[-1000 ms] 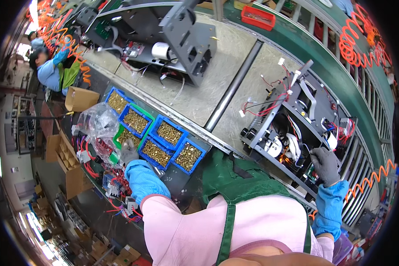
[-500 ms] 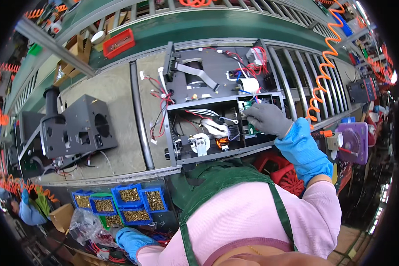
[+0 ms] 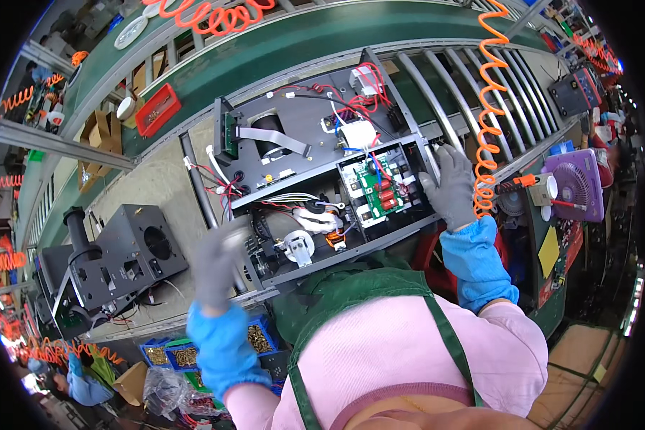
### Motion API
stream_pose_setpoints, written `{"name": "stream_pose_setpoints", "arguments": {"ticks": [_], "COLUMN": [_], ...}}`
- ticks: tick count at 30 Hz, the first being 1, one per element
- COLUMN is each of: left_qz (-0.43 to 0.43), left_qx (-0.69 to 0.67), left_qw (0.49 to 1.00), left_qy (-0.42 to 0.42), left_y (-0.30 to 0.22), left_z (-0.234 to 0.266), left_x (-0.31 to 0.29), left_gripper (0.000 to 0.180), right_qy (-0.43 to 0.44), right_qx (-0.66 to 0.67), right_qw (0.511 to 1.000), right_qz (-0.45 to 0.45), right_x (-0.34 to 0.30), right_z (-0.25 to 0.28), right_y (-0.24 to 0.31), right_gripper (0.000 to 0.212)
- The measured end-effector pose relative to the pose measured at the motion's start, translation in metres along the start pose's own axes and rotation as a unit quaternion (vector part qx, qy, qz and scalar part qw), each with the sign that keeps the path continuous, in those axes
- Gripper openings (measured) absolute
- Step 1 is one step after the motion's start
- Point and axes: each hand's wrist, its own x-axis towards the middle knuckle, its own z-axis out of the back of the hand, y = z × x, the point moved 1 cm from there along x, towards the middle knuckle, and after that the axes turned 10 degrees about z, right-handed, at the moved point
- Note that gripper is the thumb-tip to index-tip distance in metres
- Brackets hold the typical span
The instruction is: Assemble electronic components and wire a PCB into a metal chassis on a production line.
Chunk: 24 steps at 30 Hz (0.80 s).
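A black metal equipment chassis (image 3: 287,185) lies opened before me, with wiring in both halves. In its near right compartment sits a green circuit board (image 3: 381,188) with red components. My right hand (image 3: 450,188), in a grey glove, is at the chassis's right end wall, fingers stretched and slightly apart; whether they touch the wall I cannot make out. My left hand (image 3: 221,266), also gloved in grey, is smeared by motion at the chassis's left end. What its fingers hold, if anything, does not show. A grey ribbon cable (image 3: 272,137) crosses the far half.
Another black metal housing (image 3: 132,244) stands at left. Blue bins (image 3: 259,338) of small brass-coloured parts lie near my left arm. An orange coiled hose (image 3: 486,118) hangs beside my right hand, above metal rollers (image 3: 448,100). A purple fan (image 3: 577,183) stands at right.
My right hand has left the circuit board and moved to the chassis's right end. My left hand has risen from the parts bins to the chassis's left end. The view has shifted.
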Motion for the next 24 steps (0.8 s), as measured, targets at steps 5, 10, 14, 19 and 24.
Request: {"name": "stream_pose_setpoints", "arguments": {"ticks": [5,10,14,19,24], "left_qz": [-0.194,-0.029,0.063,-0.038,-0.119], "left_qx": [0.211,0.05,0.082,0.152,0.2], "left_qw": [0.925,0.923,0.972,0.98,0.97], "left_qy": [0.249,0.381,0.212,0.125,0.065], "left_y": [-0.026,-0.025,-0.02,-0.026,-0.028], "left_z": [-0.114,-0.129,-0.148,-0.164,-0.175], "left_x": [0.072,0.088,0.069,0.065,0.059], "left_gripper": [0.022,0.024,0.026,0.02,0.014], "right_qy": [0.141,0.159,0.15,0.156,0.156], "right_qx": [0.228,0.264,0.257,0.247,0.248], "right_qw": [0.949,0.937,0.943,0.944,0.944], "right_qz": [-0.168,-0.163,-0.15,-0.15,-0.151], "right_x": [-0.024,-0.024,-0.028,-0.026,-0.025], "right_z": [-0.038,-0.036,-0.042,-0.043,-0.042], "right_y": [-0.028,-0.035,-0.038,-0.037,-0.038], "right_gripper": [0.053,0.051,0.052,0.055,0.054]}}
